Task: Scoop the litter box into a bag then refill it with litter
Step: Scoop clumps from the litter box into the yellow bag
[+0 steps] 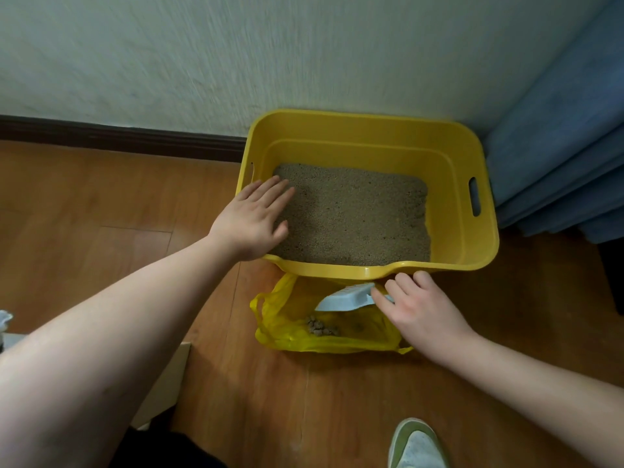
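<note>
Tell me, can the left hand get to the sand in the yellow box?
Probably yes. The left hand is open with its fingers already over the litter, across the near-left rim of the litter box. The box has no lid, and nothing lies between hand and litter.

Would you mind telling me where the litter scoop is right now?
In the head view, the pale blue scoop sits low and centre, held by the right hand over the open yellow bag, just in front of the yellow litter box.
</note>
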A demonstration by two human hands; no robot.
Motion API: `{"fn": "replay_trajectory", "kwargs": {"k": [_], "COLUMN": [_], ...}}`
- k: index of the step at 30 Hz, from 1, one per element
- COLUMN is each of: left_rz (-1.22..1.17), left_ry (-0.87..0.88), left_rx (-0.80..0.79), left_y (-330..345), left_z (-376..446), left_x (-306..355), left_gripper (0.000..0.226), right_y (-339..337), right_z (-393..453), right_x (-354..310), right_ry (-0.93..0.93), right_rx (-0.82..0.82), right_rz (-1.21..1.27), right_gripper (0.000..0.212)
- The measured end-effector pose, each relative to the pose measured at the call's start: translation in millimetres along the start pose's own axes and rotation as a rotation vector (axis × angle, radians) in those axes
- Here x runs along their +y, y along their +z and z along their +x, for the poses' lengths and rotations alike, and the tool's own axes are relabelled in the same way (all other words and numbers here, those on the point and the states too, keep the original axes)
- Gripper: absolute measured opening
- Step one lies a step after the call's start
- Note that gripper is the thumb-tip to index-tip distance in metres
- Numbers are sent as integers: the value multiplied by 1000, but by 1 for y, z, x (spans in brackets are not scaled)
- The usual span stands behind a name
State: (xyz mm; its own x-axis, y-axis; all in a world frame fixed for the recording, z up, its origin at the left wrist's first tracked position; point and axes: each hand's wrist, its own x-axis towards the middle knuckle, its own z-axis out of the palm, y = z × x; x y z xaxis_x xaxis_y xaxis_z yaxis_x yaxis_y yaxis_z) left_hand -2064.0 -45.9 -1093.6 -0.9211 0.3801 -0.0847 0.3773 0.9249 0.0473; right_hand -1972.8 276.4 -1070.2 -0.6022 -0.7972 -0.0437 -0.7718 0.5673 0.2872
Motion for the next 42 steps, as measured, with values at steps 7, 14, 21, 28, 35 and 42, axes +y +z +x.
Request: {"fn": "replay_trajectory", "kwargs": {"k": [7, 14, 21, 28, 35, 42], "left_rz": [-8, -32, -42, -61, -62, -68], "left_ry": [-4, -33, -124, -160, -277, -304], "left_rx": [3, 74, 147, 145, 162, 140], "left_y": [-1, -5, -6, -7, -5, -4], "left_z": [1, -4, -9, -7, -10, -10], "left_x": [0, 4, 6, 5, 7, 7], "left_gripper": [71, 64, 60, 62, 67, 68], "right_y": [-3, -31, 0, 34, 58, 64], "right_z": [1, 22, 49, 63, 91, 131], "right_x": [6, 67, 124, 128, 110, 82], "right_ry": [79, 505, 661, 686, 692, 649], "right_rx": [53, 9, -551, -769, -823, -787], "right_rz": [147, 485, 716, 634, 677, 715], "right_gripper": [42, 36, 31, 30, 28, 28]}}
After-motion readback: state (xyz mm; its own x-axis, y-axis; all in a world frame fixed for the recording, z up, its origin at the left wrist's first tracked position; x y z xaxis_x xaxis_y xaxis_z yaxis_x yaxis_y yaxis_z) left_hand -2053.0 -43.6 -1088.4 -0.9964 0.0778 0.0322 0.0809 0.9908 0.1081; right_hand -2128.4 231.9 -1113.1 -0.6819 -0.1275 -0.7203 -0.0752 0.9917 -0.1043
